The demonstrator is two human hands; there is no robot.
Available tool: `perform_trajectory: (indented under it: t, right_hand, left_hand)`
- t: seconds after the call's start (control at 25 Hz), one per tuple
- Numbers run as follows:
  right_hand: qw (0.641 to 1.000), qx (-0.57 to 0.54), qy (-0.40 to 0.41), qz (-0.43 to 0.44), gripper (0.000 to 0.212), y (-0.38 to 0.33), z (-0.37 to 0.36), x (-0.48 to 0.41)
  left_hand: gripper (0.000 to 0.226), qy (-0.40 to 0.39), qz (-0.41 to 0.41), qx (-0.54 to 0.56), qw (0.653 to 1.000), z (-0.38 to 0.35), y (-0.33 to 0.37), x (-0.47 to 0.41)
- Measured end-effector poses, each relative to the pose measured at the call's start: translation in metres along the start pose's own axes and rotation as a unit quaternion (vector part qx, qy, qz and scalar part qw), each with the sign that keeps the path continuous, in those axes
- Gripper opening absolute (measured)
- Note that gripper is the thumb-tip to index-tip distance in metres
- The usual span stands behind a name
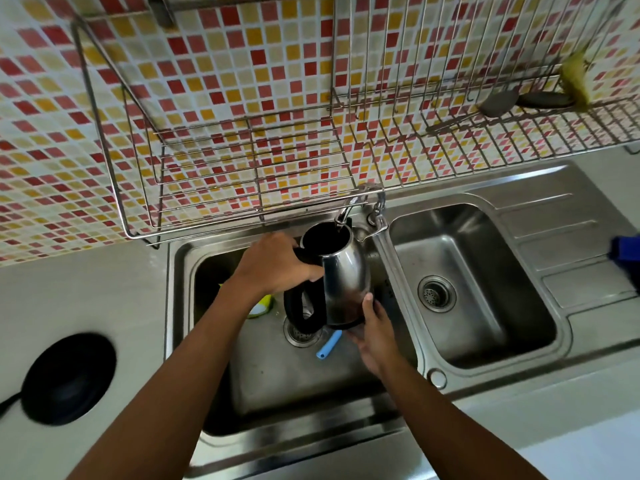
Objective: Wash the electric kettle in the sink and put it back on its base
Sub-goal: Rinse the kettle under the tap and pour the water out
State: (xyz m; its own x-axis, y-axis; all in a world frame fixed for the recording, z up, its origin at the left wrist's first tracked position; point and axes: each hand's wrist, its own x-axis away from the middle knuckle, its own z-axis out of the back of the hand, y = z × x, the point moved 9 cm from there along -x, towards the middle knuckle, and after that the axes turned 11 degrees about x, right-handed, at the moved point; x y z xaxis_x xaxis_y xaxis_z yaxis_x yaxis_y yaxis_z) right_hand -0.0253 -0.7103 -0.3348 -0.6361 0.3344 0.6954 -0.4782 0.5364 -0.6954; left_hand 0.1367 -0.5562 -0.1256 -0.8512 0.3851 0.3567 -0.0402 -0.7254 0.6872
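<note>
The steel electric kettle point(343, 282) with a black handle and black rim hangs over the left sink basin point(277, 375), its open mouth right under the tap spout point(344, 216). My left hand point(273, 263) grips the kettle near the top of its handle. My right hand point(372, 332) cups the kettle's bottom from the lower right. The round black kettle base point(69, 377) lies on the counter at the far left, its cord running off the left edge.
A blue tube point(329, 344) and a yellow sponge point(261, 304) lie in the left basin by the drain. The right basin point(485, 306) sits beside it. A wire dish rack point(277, 161) hangs overhead on the tiled wall. A blue object point(627, 252) lies at the right edge.
</note>
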Motion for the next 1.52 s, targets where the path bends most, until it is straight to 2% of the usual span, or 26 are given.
perform_trajectory:
  t: [0.08, 0.16, 0.24, 0.32, 0.4, 0.48, 0.56, 0.6, 0.76, 0.88, 1.0, 1.16, 1.28, 1.52]
  right_hand:
    - [1.000, 0.009, -0.003, -0.004, 0.051, 0.007, 0.014, 0.003]
    - [1.000, 0.012, 0.015, 0.003, 0.054, -0.004, 0.028, -0.003]
    - [1.000, 0.017, 0.022, 0.012, 0.059, -0.015, 0.022, -0.005]
    - [0.999, 0.026, 0.017, -0.008, 0.053, -0.002, 0.008, 0.002]
    - [0.999, 0.031, 0.014, -0.035, 0.047, 0.019, 0.010, 0.011]
    - [0.997, 0.045, 0.044, -0.040, 0.056, 0.021, 0.026, 0.008]
    - [0.996, 0.057, 0.060, -0.031, 0.068, 0.015, 0.035, -0.005]
    - [0.996, 0.057, 0.051, -0.033, 0.067, 0.012, 0.032, -0.010]
    - [0.990, 0.136, 0.024, -0.041, 0.043, 0.007, 0.024, -0.031]
    - [0.979, 0.196, 0.060, 0.007, 0.021, -0.039, 0.026, -0.049]
    - [0.977, 0.204, 0.053, 0.042, 0.017, -0.090, 0.009, -0.065]
    - [0.969, 0.238, 0.060, 0.029, 0.014, -0.113, -0.007, -0.092]
    - [0.957, 0.283, 0.065, 0.014, 0.017, -0.116, -0.020, -0.102]
    - [0.984, 0.174, 0.038, -0.024, 0.018, -0.112, -0.036, -0.102]
  left_hand:
    - [0.033, -0.027, 0.007, 0.002, 1.000, -0.011, -0.002, -0.001]
    - [0.031, -0.053, 0.020, 0.022, 0.998, -0.025, -0.007, -0.002]
    - [0.031, -0.037, 0.035, 0.041, 0.998, -0.022, -0.016, -0.007]
    - [0.037, -0.011, 0.048, 0.036, 0.998, -0.011, -0.025, -0.013]
    - [0.042, -0.030, 0.049, 0.014, 0.998, -0.014, -0.026, -0.014]
    - [0.043, -0.053, 0.050, 0.010, 0.997, -0.027, -0.024, -0.013]
    - [0.043, -0.043, 0.052, 0.023, 0.997, -0.032, -0.028, -0.015]
    - [0.041, -0.031, 0.052, 0.024, 0.998, -0.030, -0.032, -0.016]
    - [0.039, -0.016, 0.023, -0.026, 0.999, -0.033, -0.047, -0.002]
    - [0.071, 0.024, -0.048, -0.138, 0.989, -0.042, -0.049, 0.008]
    - [0.088, 0.046, -0.056, -0.186, 0.980, -0.048, -0.067, 0.003]
    - [0.081, 0.047, -0.041, -0.234, 0.970, -0.064, -0.096, -0.008]
    - [0.080, 0.036, -0.042, -0.225, 0.973, -0.078, -0.107, -0.013]
    - [0.074, 0.042, -0.056, -0.209, 0.975, -0.093, -0.111, -0.022]
